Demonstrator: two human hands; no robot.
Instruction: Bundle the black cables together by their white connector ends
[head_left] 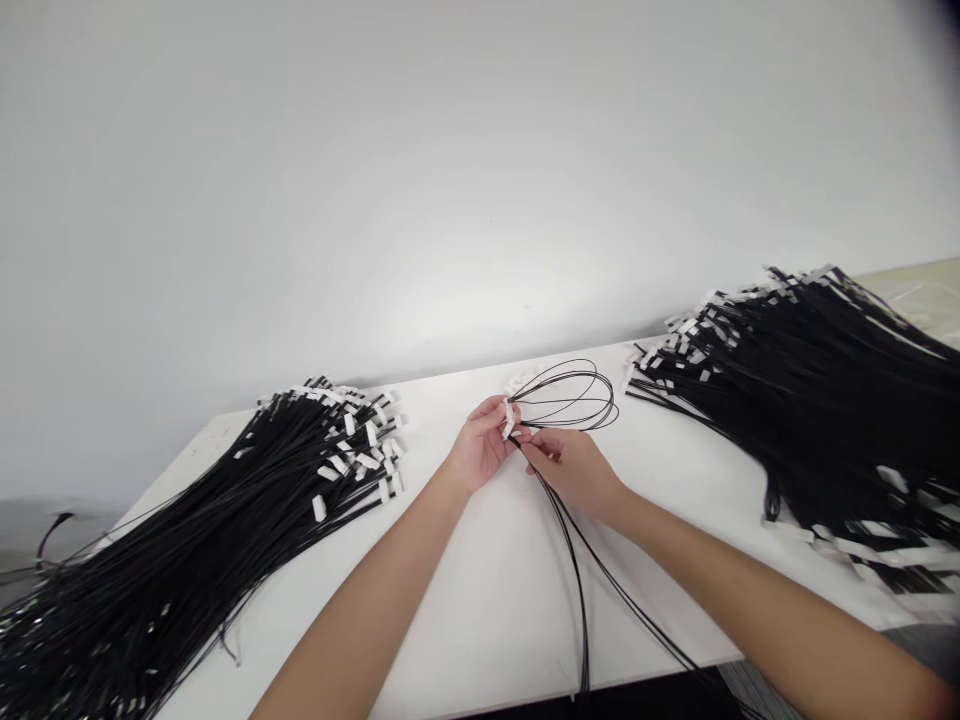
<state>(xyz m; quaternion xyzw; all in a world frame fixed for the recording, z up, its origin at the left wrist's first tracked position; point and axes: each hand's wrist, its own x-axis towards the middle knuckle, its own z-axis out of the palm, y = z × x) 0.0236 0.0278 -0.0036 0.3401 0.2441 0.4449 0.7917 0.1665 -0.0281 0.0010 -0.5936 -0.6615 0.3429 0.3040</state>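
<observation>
Near the middle of the table, my left hand [486, 440] is closed on a white connector [509, 416] at the end of a black wire harness [574, 540]. Thin wires leave the connector in a wide loop [592, 400] to the right. My right hand [570, 465] pinches the black wires just below the connector, fingertips close to my left fingers. From there the wires run down in separate strands over the table's front edge. Just behind my hands lie a few small white connectors [517, 382], partly hidden.
A large heap of black cables [247, 520] with white connectors covers the table's left side. Another thick heap of black cables [825, 380] lies on the right. The white table [480, 610] meets a pale wall [450, 180] at the back.
</observation>
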